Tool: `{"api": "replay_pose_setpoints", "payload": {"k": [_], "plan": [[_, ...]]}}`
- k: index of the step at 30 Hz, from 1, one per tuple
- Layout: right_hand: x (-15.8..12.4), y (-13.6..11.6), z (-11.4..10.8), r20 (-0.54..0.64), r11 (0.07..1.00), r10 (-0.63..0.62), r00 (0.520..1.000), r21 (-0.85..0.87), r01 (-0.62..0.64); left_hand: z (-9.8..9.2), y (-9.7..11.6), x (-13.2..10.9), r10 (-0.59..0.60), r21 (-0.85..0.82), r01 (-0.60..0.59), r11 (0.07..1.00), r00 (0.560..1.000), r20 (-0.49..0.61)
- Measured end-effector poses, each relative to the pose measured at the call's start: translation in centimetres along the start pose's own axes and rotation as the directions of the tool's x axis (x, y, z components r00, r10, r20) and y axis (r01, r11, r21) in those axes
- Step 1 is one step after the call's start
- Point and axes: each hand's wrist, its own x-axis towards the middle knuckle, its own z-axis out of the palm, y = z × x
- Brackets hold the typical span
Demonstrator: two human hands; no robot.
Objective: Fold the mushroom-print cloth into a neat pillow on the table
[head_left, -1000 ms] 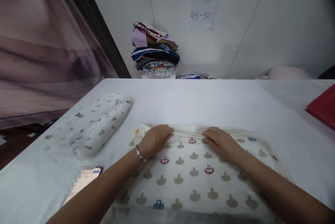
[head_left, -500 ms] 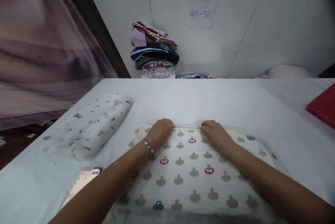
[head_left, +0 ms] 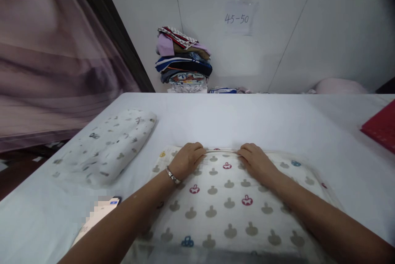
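A white cloth with grey, red and blue apple prints (head_left: pixel 222 210) lies folded on the white table (head_left: pixel 247 120) right in front of me. My left hand (head_left: pixel 187 159), with a bracelet on the wrist, rests on the cloth's far edge with its fingers curled over the hem. My right hand (head_left: pixel 256 161) lies on the same far edge a little to the right, fingers bent and pressing the hem. Both forearms stretch over the cloth.
A second folded printed cloth (head_left: pixel 108 144) lies at the left of the table. A phone (head_left: pixel 98 214) sits near the left front edge. A red object (head_left: pixel 381 126) lies at the right edge. A stack of folded clothes (head_left: pixel 183 60) stands against the wall, beside a curtain (head_left: pixel 46 58).
Both hands slid the cloth's upper layer forward to its far edge, covering the strip that showed before, then settled there with the fingers curled tighter.
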Motion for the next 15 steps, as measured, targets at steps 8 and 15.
{"api": "replay_pose_setpoints", "payload": {"k": [8,15], "plan": [[-0.4,-0.3,-0.4,0.064,1.0,0.009,0.998,0.025,-0.01,-0.5,0.5,-0.2,0.015,-0.048,-0.015,0.999,1.0,-0.001],[0.0,-0.5,-1.7,0.133,0.994,0.052,0.99,0.089,-0.064,-1.0,0.3,0.3,-0.132,-0.118,0.137,0.983,0.99,0.052]]}}
